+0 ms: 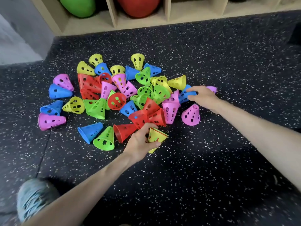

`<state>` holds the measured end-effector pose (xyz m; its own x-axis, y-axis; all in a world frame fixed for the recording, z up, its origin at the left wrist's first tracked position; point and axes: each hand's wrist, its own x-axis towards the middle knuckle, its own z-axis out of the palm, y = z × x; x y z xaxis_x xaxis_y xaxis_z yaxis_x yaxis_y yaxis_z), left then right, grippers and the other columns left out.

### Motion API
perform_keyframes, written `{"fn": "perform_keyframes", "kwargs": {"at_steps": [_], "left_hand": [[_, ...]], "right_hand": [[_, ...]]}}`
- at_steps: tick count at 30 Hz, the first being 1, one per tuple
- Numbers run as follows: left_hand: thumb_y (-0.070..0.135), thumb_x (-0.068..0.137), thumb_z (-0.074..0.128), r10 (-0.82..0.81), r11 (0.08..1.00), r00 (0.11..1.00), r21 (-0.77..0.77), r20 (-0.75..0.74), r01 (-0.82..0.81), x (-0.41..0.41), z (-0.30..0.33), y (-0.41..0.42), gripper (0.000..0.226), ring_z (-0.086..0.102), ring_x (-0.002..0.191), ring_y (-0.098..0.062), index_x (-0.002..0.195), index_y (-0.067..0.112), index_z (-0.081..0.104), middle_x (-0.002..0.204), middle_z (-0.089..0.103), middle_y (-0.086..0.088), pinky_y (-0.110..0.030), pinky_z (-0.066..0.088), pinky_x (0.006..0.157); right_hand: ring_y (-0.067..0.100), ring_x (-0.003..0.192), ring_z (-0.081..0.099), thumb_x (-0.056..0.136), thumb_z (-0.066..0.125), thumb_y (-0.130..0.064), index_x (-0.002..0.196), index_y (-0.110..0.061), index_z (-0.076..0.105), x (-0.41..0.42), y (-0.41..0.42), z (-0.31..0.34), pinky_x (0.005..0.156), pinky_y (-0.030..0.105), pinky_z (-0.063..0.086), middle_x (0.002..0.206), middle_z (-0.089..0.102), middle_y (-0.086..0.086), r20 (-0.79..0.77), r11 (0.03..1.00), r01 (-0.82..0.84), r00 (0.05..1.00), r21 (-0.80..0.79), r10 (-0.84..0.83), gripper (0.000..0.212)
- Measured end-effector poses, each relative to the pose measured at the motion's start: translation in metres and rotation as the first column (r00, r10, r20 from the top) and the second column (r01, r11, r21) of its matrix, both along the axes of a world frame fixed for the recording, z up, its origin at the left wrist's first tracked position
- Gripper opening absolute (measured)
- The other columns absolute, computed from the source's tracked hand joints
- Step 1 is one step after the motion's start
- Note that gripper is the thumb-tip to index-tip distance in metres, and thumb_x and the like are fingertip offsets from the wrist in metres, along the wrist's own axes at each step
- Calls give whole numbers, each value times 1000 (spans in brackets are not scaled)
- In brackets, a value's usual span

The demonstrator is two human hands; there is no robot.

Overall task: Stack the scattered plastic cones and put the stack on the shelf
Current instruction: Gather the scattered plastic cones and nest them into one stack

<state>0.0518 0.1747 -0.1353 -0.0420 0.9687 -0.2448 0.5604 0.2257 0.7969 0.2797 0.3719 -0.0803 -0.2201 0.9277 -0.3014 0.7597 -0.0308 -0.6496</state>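
Cones (117,93) mostly loose on floor mat (211,160), pile untouched. Left hand (140,142) grips small starter stack (156,139), yellow outermost, red rim showing. Right hand (202,95), fingers spread, reaching blue cone (184,95). Shelf (114,22) step not started

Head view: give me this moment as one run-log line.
left hand: holds yellow cone | right hand: reaching onto blue cone | pile: scattered on floor | shelf: no stack

Bright light is shining evenly; soft shadows are lying on the floor (211,54), and the edges are bending and blurring.
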Motion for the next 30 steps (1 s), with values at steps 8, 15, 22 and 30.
{"fn": "perform_keyframes", "kwargs": {"at_steps": [8,15,22,30], "left_hand": [[24,86,82,12,1000,1000,11,-15,-12,2,2,-1,51,58,72,-12,126,38,54,96,61,18,-38,55,74],[27,86,82,64,996,997,66,41,-67,3,3,-14,54,67,76,-24,125,40,48,101,64,16,-45,58,74],[21,84,83,109,986,990,118,93,-120,3,1,-28,60,62,77,-23,119,45,41,109,60,20,-42,57,77],[25,86,82,110,986,989,116,102,-122,1,-5,-23,59,53,73,-6,125,38,39,108,59,22,-28,49,74]], "right_hand": [[10,99,65,93,53,-5,97,-35,72,-9,-26,12,87,33,51,100,70,-19,-273,860,310,939,405,-210,35],[5,96,66,99,58,-10,121,-29,61,-29,-90,39,86,28,51,97,72,-14,-316,907,104,948,409,34,30],[0,100,67,98,63,-16,122,-27,68,-52,-136,7,93,26,52,102,72,-17,-203,951,-79,968,299,144,27],[-11,93,66,95,68,-14,109,-25,72,-58,-137,2,76,5,45,94,72,-18,-299,979,-98,942,180,150,18]]}}
